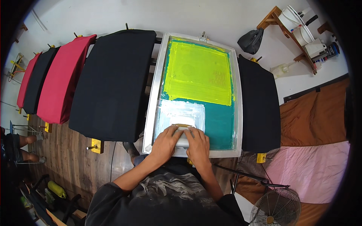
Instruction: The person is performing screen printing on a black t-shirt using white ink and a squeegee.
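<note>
So, watching from my end of the feed, I've got both hands parked on a grey squeegee [181, 141], and I'm calling every direction with that tool as the middle of the clock. The left hand [164, 145] grips it from the 9 o'clock side and the right hand [197, 147] from the 3 o'clock side. They're narrow, fingers bent over the top, and the fingertips nearly meet. I can't tell where the thumbs are.

The squeegee sits near the 6 o'clock end of a silver screen frame [238, 113], right at the lower edge of a patch of white ink [181, 110]. A brownish strip shows along its 12 o'clock edge. Further up, between 12 and 1, there's a big yellow-green block [198, 71], with bare teal mesh [220, 128] over at 2.

Around the frame, a large black cloth-covered board [113, 86] is at 10, with a red cloth-covered board [65, 81] beyond it. Another black one, the right-hand board [260, 107], sits between 2 and 3. Way out at 3 I've got brown fabric [316, 116], then pink fabric [311, 171] just below it, and a round wire fan [275, 207] at 4.
</note>
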`<state>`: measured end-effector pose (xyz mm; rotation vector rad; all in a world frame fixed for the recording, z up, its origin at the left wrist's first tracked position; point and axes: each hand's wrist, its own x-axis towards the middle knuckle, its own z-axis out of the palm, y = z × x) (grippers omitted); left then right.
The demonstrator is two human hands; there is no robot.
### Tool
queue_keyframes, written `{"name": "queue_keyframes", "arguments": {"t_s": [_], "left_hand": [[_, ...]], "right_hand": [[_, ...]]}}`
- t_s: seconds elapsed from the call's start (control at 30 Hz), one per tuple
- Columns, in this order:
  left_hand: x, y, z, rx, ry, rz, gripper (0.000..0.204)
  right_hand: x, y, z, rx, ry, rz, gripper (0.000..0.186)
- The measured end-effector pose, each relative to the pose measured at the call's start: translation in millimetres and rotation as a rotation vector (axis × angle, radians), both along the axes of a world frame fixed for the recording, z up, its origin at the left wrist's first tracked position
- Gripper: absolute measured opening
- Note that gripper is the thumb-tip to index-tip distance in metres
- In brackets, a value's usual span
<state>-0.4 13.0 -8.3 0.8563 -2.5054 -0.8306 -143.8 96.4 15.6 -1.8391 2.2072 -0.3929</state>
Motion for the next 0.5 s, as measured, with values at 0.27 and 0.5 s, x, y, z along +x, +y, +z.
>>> {"name": "queue_keyframes", "arguments": {"t_s": [0.27,0.5], "left_hand": [[12,15,11,0.086,-0.056,-0.029,0.054],[7,10,0,-0.011,-0.032,-0.006,0.055]], "right_hand": [[5,14,-1,0.018,-0.029,0.023,0.059],[7,8,-5,-0.028,-0.010,-0.002,0.056]]}}
